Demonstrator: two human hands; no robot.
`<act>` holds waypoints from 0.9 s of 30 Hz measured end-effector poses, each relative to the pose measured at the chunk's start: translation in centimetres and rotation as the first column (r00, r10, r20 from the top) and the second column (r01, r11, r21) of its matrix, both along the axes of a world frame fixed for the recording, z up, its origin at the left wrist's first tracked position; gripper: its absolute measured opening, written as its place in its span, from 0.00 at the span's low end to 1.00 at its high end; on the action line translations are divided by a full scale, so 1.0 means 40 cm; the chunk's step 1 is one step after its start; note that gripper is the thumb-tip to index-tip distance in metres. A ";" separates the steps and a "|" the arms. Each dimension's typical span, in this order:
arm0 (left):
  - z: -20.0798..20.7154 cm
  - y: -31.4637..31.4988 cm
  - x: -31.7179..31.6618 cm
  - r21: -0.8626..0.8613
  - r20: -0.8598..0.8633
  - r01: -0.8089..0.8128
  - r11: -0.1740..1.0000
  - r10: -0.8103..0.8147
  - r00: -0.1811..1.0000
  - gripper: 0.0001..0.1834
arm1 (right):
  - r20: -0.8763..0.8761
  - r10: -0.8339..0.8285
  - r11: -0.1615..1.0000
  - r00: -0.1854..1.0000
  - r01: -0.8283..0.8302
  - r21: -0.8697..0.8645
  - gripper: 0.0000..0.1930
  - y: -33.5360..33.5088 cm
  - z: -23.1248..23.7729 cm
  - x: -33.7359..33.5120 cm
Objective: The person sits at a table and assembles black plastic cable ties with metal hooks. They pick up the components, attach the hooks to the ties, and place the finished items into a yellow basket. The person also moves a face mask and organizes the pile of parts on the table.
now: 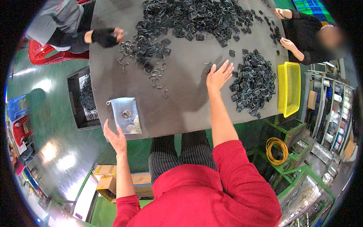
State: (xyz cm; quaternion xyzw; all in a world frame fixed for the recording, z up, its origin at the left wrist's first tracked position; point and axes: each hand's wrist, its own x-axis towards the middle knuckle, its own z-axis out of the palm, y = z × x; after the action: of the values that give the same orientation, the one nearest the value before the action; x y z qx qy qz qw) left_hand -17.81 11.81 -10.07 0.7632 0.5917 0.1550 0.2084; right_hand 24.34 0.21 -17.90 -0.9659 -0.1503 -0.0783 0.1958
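Observation:
My left hand [116, 137] is at the table's near left edge, fingers stretched and apart, beside a light blue pouch [124, 106] with a small cord loop at one corner. A small dark round piece [126, 114] shows on the pouch; whether it is printed or lying there I cannot tell. Over the right half of the table my right hand [219, 78] is raised with its fingers straight, holding nothing visible. Just right of it lies a heap of small black clip-like parts [254, 81]. A single small part [207, 67] lies by its fingertips.
A larger heap of black parts [181, 17] covers the far table, with loose curved pieces [154, 80] trailing nearer. Co-workers' hands [118, 34] are at the left and right [287, 43]. A yellow basket [281, 90] stands at the right edge, a black crate [75, 99] left.

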 end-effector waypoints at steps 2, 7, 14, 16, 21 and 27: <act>0.033 -0.014 0.092 0.106 -0.010 0.035 0.994 -0.034 0.999 0.27 | 0.062 0.100 0.995 0.993 -0.099 -0.016 0.33 -0.010 -0.003 0.119; 0.029 -0.125 0.363 0.084 0.067 0.217 0.972 -0.223 0.973 0.23 | 0.004 0.296 0.955 0.955 -0.296 -0.021 0.26 -0.032 -0.060 0.241; -0.079 -0.244 0.856 0.035 0.108 0.545 0.838 -0.545 0.831 0.26 | 0.009 0.644 0.758 0.765 -0.639 0.132 0.12 -0.081 0.019 0.208; -0.081 -0.239 0.938 0.032 0.066 0.567 0.823 -0.568 0.820 0.26 | -0.081 0.597 0.789 0.798 -0.565 0.244 0.10 -0.059 0.027 0.271; -0.168 -0.167 0.969 0.031 0.069 0.563 0.826 -0.564 0.823 0.20 | -0.081 0.326 0.879 0.942 -0.271 0.392 0.09 0.032 0.031 0.441; -0.125 -0.126 0.947 0.046 0.049 0.554 0.831 -0.556 0.830 0.20 | -0.197 0.605 0.786 0.771 -0.539 0.303 0.15 0.127 0.013 0.355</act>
State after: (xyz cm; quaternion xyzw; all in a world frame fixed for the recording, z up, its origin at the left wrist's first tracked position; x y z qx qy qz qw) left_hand 20.07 6.77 -15.09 0.9000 0.3357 0.1194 0.2510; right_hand 38.53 5.27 -17.38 -0.8447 -0.3992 0.1078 0.3398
